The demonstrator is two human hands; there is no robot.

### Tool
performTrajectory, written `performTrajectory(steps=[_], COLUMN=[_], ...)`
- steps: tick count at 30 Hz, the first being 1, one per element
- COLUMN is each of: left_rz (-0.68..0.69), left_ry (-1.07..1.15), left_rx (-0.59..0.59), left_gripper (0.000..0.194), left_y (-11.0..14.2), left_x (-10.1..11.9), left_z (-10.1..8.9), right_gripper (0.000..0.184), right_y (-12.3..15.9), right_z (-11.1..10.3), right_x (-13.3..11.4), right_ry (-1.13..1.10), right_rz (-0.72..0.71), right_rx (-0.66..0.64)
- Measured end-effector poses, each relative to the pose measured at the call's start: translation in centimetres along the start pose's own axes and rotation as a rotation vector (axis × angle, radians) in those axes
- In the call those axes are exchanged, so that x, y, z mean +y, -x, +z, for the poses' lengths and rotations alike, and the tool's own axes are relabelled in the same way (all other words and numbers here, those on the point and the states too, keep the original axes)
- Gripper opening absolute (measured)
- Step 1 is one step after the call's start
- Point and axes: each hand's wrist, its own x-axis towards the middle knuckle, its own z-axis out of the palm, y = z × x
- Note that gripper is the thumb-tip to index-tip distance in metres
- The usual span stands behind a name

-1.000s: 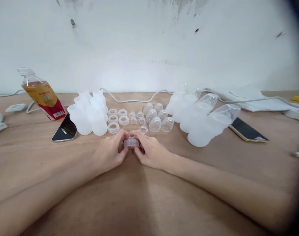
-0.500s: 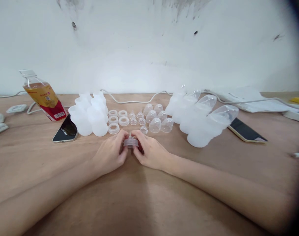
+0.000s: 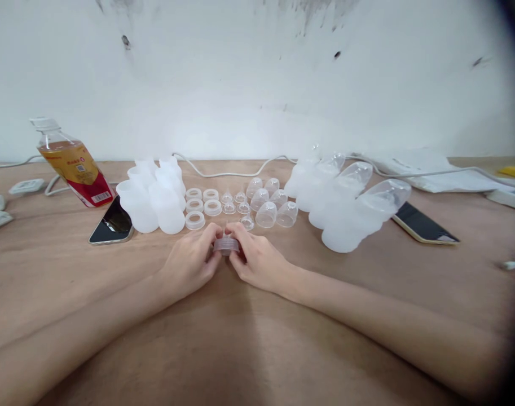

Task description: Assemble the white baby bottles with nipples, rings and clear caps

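My left hand [image 3: 192, 260] and my right hand [image 3: 257, 258] meet at the middle of the brown table [image 3: 240, 338] and both grip one small clear threaded ring with a nipple [image 3: 225, 244] between the fingertips. Just behind the hands lie white collar rings [image 3: 202, 204], clear nipples [image 3: 237, 204] and clear dome caps [image 3: 272, 207] in rows. White bottle bodies [image 3: 155, 194] stand in a group to the left. Capped white bottles [image 3: 350, 203] lie tilted on the right.
A tea bottle with a red label [image 3: 73, 166] leans at the far left beside a dark phone [image 3: 112, 225]. Another phone [image 3: 424, 224] lies at the right. White cables [image 3: 223, 169] run along the wall; plastic bags [image 3: 426, 166] sit far right.
The hands keep hold of the ring and nipple piece; the nipple tip seems pushed lower into the ring. Nothing else has moved.
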Motion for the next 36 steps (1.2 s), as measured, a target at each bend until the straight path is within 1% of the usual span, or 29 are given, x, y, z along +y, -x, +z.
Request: performTrajectory(steps=[3, 6, 9, 13, 16, 19, 21, 23, 26, 28, 29, 31, 32, 33, 34, 36], left_rz=[0.005, -0.01, -0.009, 0.008, 0.036, 0.069, 0.1, 0.132, 0.165, 0.223, 0.261, 0.337, 0.344, 0.351, 0.321, 0.158], left_ry=[-0.023, -0.025, -0.02, -0.02, -0.046, -0.061, -0.079, -0.116, -0.166, -0.187, -0.204, -0.249, -0.282, -0.311, -0.348, -0.465], left_rx=[0.005, -0.001, -0.008, -0.008, -0.005, 0.011, 0.037, 0.058, 0.059, 0.064, 0.063, 0.056, 0.055, 0.074, 0.139, 0.303], left_gripper=[0.019, 0.017, 0.017, 0.011, 0.007, 0.012, 0.014, 0.017, 0.016, 0.017, 0.02, 0.033, 0.039, 0.044, 0.045, 0.05], left_y=[0.1, 0.1, 0.1, 0.1, 0.1, 0.1, 0.1, 0.1, 0.1, 0.1, 0.0, -0.3, -0.5, -0.7, -1.0, -1.5], left_x=[0.0, 0.2, 0.4, 0.6, 0.8, 0.7, 0.4, -0.1, -0.5, -0.5, -0.3, 0.0, 0.1, 0.1, -0.1, -0.7], left_z=[0.1, 0.0, -0.3, -0.5, -0.5, -0.5, -0.5, -0.5, -0.6, -0.9, -1.2, -2.2, -2.9, -3.7, -4.5, -6.1], right_gripper=[0.033, 0.031, 0.031, 0.031, 0.031, 0.03, 0.031, 0.035, 0.044, 0.048, 0.052, 0.061, 0.063, 0.063, 0.061, 0.058], right_y=[0.0, 0.0, 0.0, 0.0, 0.1, 0.2, 0.2, 0.1, -0.1, -0.3, -0.4, -0.6, -0.6, -0.7, -0.7, -0.8], right_z=[-0.1, -0.2, -0.2, -0.3, -0.4, -0.5, -0.6, -0.8, -1.0, -1.1, -1.1, -1.1, -1.0, -1.0, -0.9, -0.8], right_x=[-0.1, 0.1, 0.4, 0.5, 0.5, 0.5, 0.5, 0.4, 0.4, 0.5, 0.6, 0.8, 1.0, 1.1, 1.2, 1.4], right_ry=[-0.001, 0.019, 0.045, 0.066, 0.044, -0.001, -0.086, -0.233, -0.541, -0.742, -0.826, -0.951, -0.993, -1.022, -1.039, -1.052], right_rz=[-0.002, -0.026, -0.063, -0.104, -0.094, -0.062, -0.038, -0.008, 0.081, 0.164, 0.207, 0.275, 0.3, 0.32, 0.336, 0.353], right_rx=[0.0, 0.006, -0.015, -0.017, 0.0, 0.007, -0.002, -0.018, -0.067, -0.086, -0.09, -0.081, -0.075, -0.07, -0.066, -0.056])
